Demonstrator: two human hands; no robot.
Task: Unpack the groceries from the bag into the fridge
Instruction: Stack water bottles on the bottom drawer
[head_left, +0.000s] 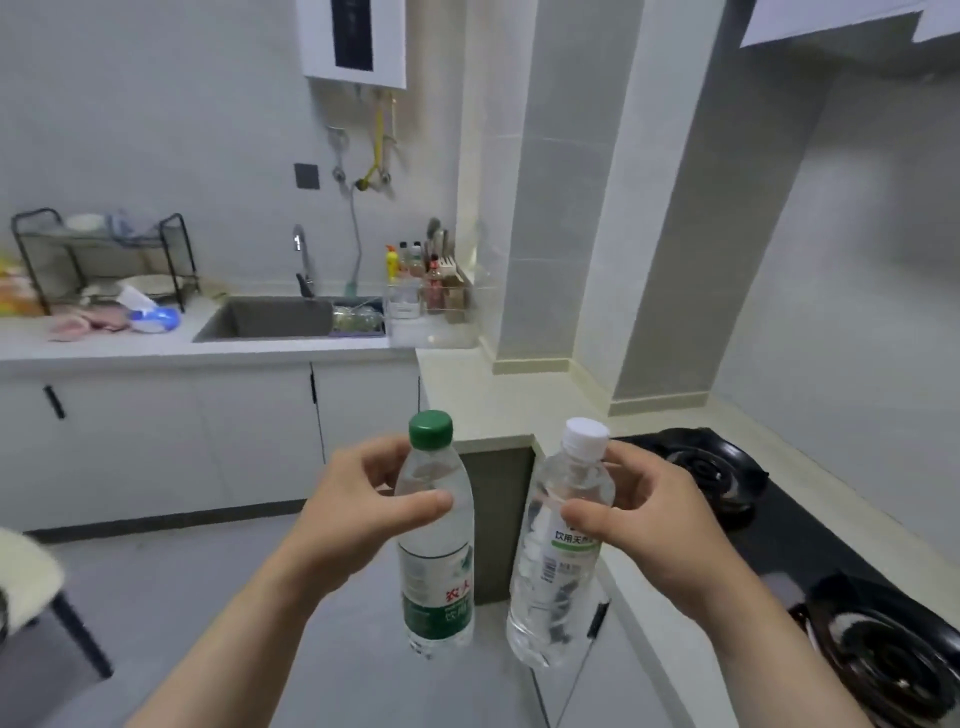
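Head view. Kitchen: pale countertop (498, 395), sink (280, 319), black gas hob (727, 478) at right, grey floor.

Green-capped bottle (439, 540): clear plastic, green-and-white label with red characters, upright in mid-air, pinched near the shoulder by left hand (353, 512).

White-capped bottle (558, 551): clear, white label with green band, slightly tilted, just beside the first, gripped near the shoulder by right hand (654, 525).

Countertop (493, 395): dish rack (104, 254), condiment bottles (415, 260), gas stove (779, 535).
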